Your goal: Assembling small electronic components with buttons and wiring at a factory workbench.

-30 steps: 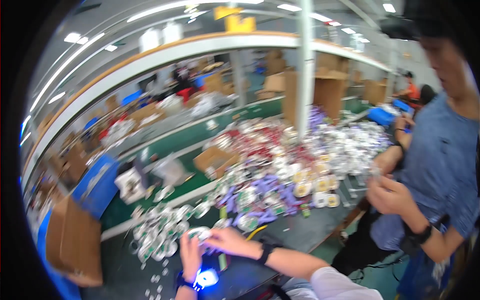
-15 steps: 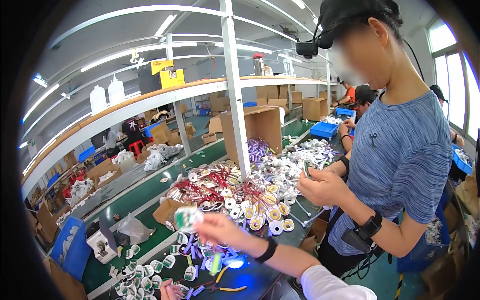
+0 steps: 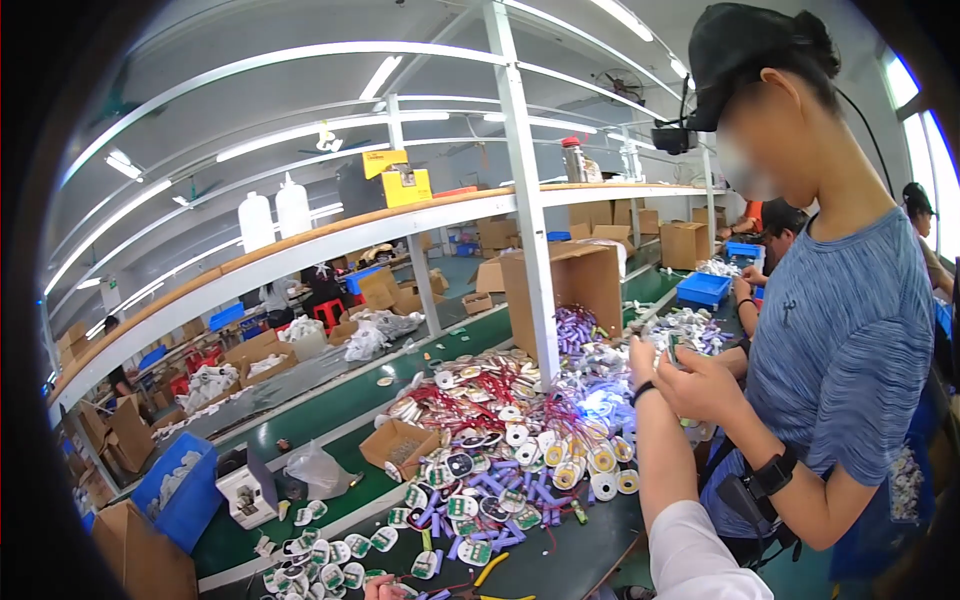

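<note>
Only the head view: the right hand (image 3: 643, 355) is raised on a forearm with a white sleeve (image 3: 700, 550) and a black wristband (image 3: 643, 392), just beside the hands of a co-worker (image 3: 835, 330) in a blue shirt. Its fingers are turned away, so I cannot tell if it grips anything. The left hand (image 3: 377, 590) is a sliver at the lower edge, and its grip cannot be told either. It sits just beside the round white-green parts (image 3: 330, 572) on the near end of the green bench (image 3: 290, 425). A glowing part (image 3: 600, 403) lies below and left of the right hand, among white reels (image 3: 600, 470) and purple pieces (image 3: 500, 485). A small cardboard box (image 3: 400, 445) and a blue bin (image 3: 180, 485) lie further left.
</note>
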Action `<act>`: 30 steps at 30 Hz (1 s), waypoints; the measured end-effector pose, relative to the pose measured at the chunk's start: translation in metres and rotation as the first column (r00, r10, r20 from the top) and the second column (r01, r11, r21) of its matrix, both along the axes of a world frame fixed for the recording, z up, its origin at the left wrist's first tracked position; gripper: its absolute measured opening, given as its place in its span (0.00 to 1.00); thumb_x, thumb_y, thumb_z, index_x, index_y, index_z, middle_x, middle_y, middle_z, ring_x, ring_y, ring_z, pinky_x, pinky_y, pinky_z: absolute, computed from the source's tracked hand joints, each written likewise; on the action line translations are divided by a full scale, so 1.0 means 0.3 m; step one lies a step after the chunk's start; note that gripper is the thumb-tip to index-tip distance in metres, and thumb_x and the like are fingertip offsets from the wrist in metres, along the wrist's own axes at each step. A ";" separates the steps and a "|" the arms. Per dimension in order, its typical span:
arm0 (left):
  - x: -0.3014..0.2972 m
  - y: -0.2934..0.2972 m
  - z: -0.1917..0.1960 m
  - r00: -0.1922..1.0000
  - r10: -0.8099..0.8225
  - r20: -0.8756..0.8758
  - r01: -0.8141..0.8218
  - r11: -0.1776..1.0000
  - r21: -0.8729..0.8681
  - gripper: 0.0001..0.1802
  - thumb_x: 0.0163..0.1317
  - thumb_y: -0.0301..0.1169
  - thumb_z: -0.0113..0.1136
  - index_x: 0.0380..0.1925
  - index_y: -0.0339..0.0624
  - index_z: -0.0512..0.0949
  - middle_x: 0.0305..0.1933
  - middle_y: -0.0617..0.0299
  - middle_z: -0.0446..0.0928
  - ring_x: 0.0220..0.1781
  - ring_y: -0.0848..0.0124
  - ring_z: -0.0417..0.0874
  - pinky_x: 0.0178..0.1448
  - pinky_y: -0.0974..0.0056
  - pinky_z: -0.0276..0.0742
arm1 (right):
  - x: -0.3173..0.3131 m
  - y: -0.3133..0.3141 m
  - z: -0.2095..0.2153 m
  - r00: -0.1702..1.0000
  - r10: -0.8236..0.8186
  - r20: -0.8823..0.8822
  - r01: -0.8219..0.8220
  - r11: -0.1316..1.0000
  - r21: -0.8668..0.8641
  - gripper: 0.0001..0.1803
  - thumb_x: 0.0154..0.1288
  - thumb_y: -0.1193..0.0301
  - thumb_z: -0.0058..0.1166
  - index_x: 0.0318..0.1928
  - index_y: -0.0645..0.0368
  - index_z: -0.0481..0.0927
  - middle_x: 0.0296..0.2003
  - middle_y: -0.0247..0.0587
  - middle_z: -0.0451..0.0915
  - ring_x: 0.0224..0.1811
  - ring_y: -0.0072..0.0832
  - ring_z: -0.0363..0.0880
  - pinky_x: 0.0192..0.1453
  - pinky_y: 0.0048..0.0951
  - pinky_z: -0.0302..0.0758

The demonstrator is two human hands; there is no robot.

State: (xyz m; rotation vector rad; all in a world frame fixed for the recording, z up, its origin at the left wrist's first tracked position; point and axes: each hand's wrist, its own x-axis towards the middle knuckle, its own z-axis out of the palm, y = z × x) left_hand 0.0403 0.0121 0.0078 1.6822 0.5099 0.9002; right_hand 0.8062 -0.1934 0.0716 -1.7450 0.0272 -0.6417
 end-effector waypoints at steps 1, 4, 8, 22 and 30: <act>-0.129 -0.032 -0.017 0.985 0.167 -0.051 -0.169 0.985 -0.021 0.16 0.70 0.37 0.42 0.46 0.37 0.72 0.29 0.62 0.76 0.25 0.77 0.72 0.29 0.72 0.68 | -0.277 0.375 -0.122 0.983 0.125 0.134 -0.111 0.989 -0.102 0.17 0.51 0.64 0.54 0.29 0.70 0.80 0.22 0.56 0.79 0.29 0.41 0.80 0.34 0.41 0.73; -0.156 -0.097 0.060 0.955 0.274 -0.109 -0.259 0.956 0.139 0.15 0.69 0.37 0.43 0.43 0.37 0.73 0.28 0.58 0.76 0.26 0.70 0.75 0.31 0.67 0.70 | -0.460 0.408 -0.171 0.912 0.411 -0.004 -0.406 0.902 0.150 0.13 0.53 0.66 0.55 0.35 0.64 0.80 0.28 0.43 0.81 0.27 0.32 0.79 0.30 0.35 0.73; -0.154 -0.099 0.072 0.951 0.273 -0.148 -0.239 0.948 0.212 0.13 0.68 0.34 0.45 0.41 0.36 0.73 0.27 0.55 0.76 0.26 0.67 0.76 0.32 0.65 0.71 | -0.793 0.377 -0.104 0.630 0.773 -0.070 -0.756 0.632 0.170 0.10 0.53 0.70 0.55 0.33 0.64 0.82 0.23 0.37 0.79 0.22 0.23 0.76 0.25 0.24 0.72; -0.225 0.053 0.044 0.679 0.691 -0.248 -0.461 0.664 0.588 0.12 0.55 0.24 0.56 0.41 0.40 0.73 0.36 0.53 0.72 0.33 0.58 0.76 0.37 0.59 0.72 | -1.855 0.518 -0.019 -0.019 0.843 -0.538 -0.594 -0.442 -0.672 0.15 0.55 0.57 0.57 0.30 0.57 0.80 0.26 0.40 0.81 0.31 0.36 0.80 0.35 0.34 0.74; -0.324 0.091 0.011 0.483 0.813 -0.326 -0.391 0.533 0.750 0.17 0.50 0.37 0.65 0.36 0.39 0.75 0.37 0.51 0.72 0.42 0.53 0.75 0.42 0.55 0.73 | -2.019 0.517 -0.242 -0.096 0.930 -0.355 -0.599 -0.339 -0.726 0.11 0.55 0.62 0.56 0.29 0.57 0.79 0.27 0.43 0.80 0.31 0.42 0.80 0.34 0.42 0.75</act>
